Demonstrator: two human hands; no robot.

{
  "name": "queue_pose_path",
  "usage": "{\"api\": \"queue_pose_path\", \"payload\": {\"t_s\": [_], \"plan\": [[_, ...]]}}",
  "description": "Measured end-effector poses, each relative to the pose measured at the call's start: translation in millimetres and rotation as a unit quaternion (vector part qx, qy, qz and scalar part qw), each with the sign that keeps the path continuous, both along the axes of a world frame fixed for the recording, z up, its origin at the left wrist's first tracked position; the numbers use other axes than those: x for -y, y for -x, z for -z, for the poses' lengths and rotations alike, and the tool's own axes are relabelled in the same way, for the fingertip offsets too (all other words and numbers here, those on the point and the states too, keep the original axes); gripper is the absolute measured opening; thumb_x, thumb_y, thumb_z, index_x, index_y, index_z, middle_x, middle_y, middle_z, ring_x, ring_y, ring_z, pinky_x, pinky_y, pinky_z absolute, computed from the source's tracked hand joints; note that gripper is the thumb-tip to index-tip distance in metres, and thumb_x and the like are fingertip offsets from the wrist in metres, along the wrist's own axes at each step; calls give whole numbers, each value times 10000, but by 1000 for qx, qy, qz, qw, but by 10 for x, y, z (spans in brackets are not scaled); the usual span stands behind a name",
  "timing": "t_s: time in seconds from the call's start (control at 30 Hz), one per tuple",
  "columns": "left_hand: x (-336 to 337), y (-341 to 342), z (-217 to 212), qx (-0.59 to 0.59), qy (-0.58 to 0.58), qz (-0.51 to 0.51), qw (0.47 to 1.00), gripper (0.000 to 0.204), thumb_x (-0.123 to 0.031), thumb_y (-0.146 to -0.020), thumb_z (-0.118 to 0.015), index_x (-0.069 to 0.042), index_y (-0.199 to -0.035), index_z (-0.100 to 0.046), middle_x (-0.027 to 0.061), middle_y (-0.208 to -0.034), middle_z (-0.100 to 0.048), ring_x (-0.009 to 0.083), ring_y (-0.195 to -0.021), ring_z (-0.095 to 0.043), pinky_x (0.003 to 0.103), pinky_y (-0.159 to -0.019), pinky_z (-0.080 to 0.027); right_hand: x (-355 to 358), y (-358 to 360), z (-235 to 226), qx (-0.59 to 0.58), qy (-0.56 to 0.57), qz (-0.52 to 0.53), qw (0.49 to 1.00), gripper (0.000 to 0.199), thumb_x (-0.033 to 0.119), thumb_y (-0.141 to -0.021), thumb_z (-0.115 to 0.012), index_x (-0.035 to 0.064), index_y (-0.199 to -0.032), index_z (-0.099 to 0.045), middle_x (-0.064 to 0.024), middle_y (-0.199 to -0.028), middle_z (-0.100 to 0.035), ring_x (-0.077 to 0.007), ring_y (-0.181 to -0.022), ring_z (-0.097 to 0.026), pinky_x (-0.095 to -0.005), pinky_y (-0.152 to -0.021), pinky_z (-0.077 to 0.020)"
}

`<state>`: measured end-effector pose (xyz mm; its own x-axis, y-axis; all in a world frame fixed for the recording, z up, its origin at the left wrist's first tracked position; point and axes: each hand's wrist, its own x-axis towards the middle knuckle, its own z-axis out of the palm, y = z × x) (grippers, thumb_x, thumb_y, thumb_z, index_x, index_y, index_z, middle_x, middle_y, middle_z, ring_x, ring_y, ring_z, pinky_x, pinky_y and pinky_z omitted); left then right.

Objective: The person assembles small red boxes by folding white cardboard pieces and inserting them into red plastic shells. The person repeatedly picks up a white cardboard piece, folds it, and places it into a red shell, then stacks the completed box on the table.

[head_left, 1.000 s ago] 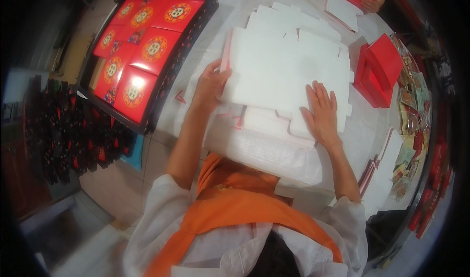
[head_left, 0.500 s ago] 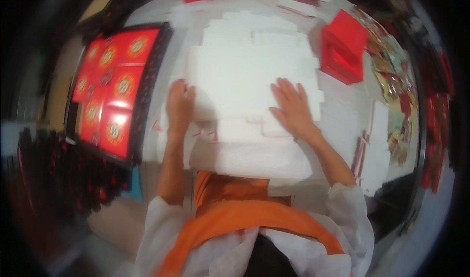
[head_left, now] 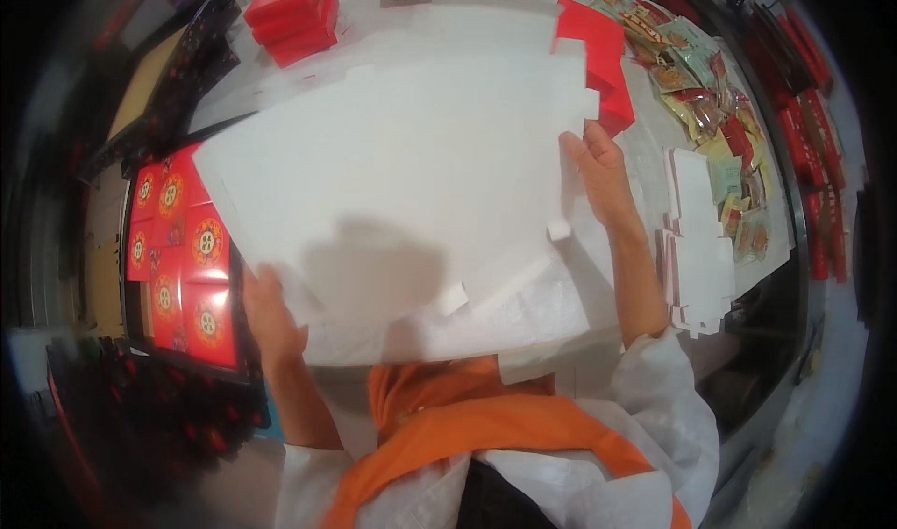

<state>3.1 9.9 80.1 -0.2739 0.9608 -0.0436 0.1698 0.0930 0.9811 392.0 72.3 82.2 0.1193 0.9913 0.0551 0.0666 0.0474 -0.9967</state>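
A large flat white die-cut cardboard sheet is lifted up toward the camera and fills the middle of the view. My left hand grips its lower left edge. My right hand holds its right edge, fingers pressed on the card. Small tabs and notches show along the sheet's lower edge. More white sheets lie under it on the table, mostly hidden.
A black tray of red boxes with round gold marks sits at the left. Red boxes stand at the back left and back right. Folded white card pieces and colourful packets lie at the right.
Both hands were pressing flat on the white stack; now they have taken hold of the top sheet's edges and raised it toward the camera.
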Motion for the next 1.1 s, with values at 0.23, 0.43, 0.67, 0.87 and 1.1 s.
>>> {"api": "queue_pose_path", "payload": {"t_s": [0.23,0.43,0.67,0.87,1.1], "plan": [[-60,-230,-45,190,-93,291,933,734,-231,-799,-596,-51,-1376,-181,117,-1415,-233,250,-1288,-256,362,-1037,-234,357,9,10,69,124,-150,978,285,96,-864,-513,-4,-1130,-494,-11,-956,-566,-50,-829,-513,-200,-723,-426],[-269,-423,200,-107,-58,435,892,497,-165,-759,-662,-42,-1189,-447,121,-1165,-492,234,-1052,-487,312,-881,-399,524,275,89,47,188,-231,954,281,117,-865,-508,-1,-1120,-493,-5,-956,-554,-51,-829,-492,-210,-735,-417],[-210,-796,44,-303,42,313,899,259,-259,-802,-623,-7,-797,-560,99,-659,-598,176,-562,-577,253,-532,-463,628,506,-51,86,152,-257,951,353,187,-913,-403,6,-1213,-449,-89,-1137,-528,-149,-1040,-480,-273,-913,-361],[-101,-874,-100,-276,93,284,914,284,-268,-793,-636,4,-794,-558,111,-670,-593,179,-571,-572,251,-532,-460,514,648,-59,70,185,-236,951,364,232,-927,-388,10,-1208,-454,-103,-1128,-530,-154,-1019,-495,-269,-892,-375],[-15,-849,-148,-216,70,280,933,254,-193,-747,-688,12,-802,-550,60,-640,-558,112,-565,-515,236,-524,-426,572,718,56,110,138,-270,947,379,260,-922,-388,20,-1207,-460,-111,-1073,-563,-176,-972,-530,-277,-859,-400]]}}
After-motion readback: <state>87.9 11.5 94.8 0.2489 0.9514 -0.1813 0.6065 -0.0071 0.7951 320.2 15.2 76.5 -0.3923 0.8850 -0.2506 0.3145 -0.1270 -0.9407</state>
